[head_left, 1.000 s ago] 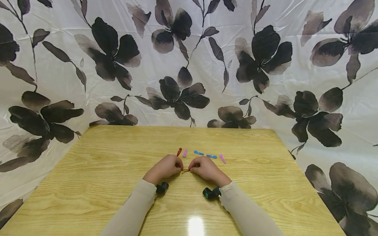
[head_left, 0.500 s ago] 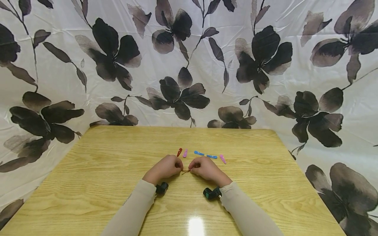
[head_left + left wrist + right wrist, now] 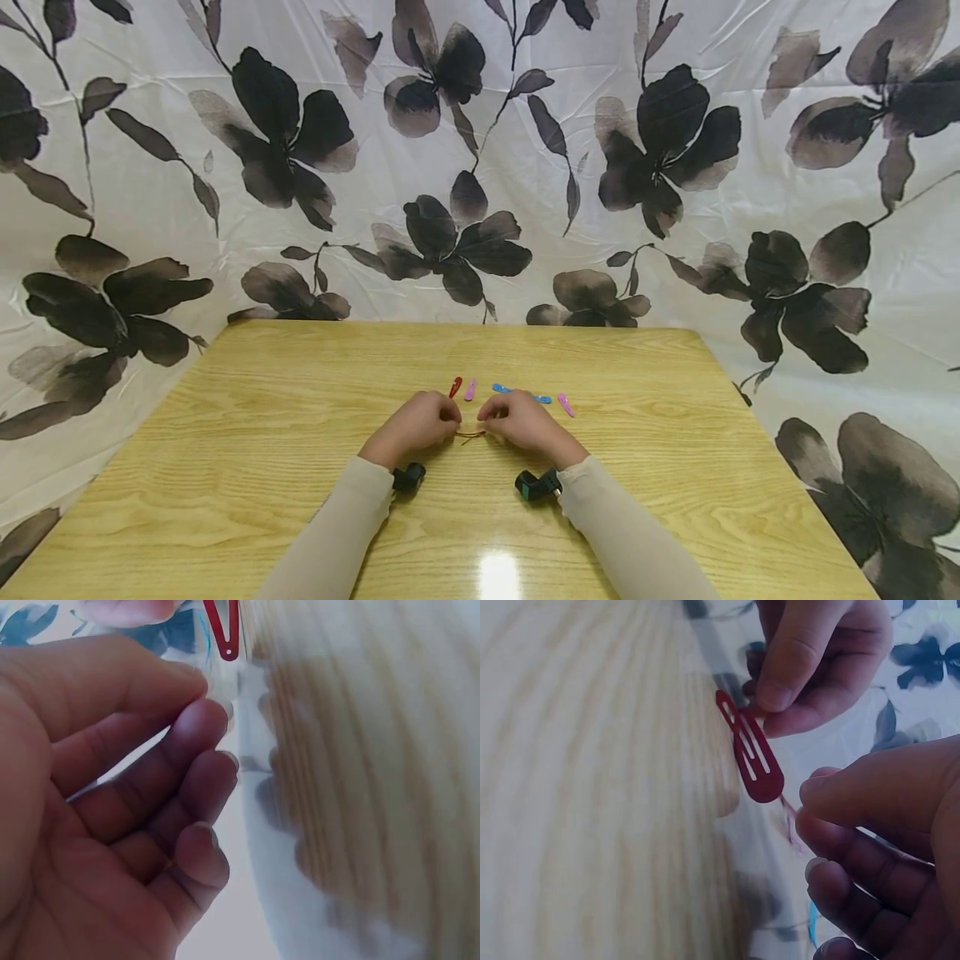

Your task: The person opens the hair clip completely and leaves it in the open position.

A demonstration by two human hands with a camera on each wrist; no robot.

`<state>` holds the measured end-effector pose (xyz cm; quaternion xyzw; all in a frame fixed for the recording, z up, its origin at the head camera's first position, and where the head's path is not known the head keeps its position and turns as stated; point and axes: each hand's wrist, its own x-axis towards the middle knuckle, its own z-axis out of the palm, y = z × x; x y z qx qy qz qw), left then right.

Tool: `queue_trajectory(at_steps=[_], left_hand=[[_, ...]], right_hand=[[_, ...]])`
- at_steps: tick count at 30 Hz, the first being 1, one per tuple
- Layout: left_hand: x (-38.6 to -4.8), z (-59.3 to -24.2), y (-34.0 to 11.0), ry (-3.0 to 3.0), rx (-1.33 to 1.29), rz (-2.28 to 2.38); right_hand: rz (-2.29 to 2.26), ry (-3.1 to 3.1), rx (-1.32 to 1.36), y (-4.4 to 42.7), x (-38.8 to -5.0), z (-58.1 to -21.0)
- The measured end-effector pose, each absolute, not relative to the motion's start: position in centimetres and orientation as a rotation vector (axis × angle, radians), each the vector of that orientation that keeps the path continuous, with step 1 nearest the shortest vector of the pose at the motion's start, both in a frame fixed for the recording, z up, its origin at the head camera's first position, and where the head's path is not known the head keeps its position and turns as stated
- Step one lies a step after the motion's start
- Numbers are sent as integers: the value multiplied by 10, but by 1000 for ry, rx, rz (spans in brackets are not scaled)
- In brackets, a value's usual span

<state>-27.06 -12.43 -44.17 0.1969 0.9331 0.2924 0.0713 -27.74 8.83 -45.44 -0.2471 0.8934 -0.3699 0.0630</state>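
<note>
A red snap hair clip (image 3: 471,434) lies on the table between the two hands, its slotted body (image 3: 763,776) plain in the right wrist view. My left hand (image 3: 422,419) is beside one end of it, fingers loosely bent. In the left wrist view the thumb and index fingertips (image 3: 214,712) stand apart from the red clip (image 3: 229,651). My right hand (image 3: 522,422) is at the other end. Its thumb and fingers (image 3: 829,799) are loosely curved, with a small gap between them and the clip's wide end.
Behind the hands lie another red clip (image 3: 455,387), a pink clip (image 3: 470,389), two blue clips (image 3: 543,399), one partly behind the right hand, and a second pink clip (image 3: 566,405). The wooden table (image 3: 225,467) meets a floral cloth (image 3: 480,125) at its far side.
Both hands pinched the ends of the red hair clip before; now their fingers have come off it. They have shifted slightly up and away, the right one now covering part of a blue clip.
</note>
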Motion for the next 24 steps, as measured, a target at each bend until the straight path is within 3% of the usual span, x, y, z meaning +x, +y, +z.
queue_trajectory(at_steps=[24], left_hand=[[-284, -429, -132, 2919, 342, 934]], right_hand=[[-1051, 2744, -716, 64, -308, -433]])
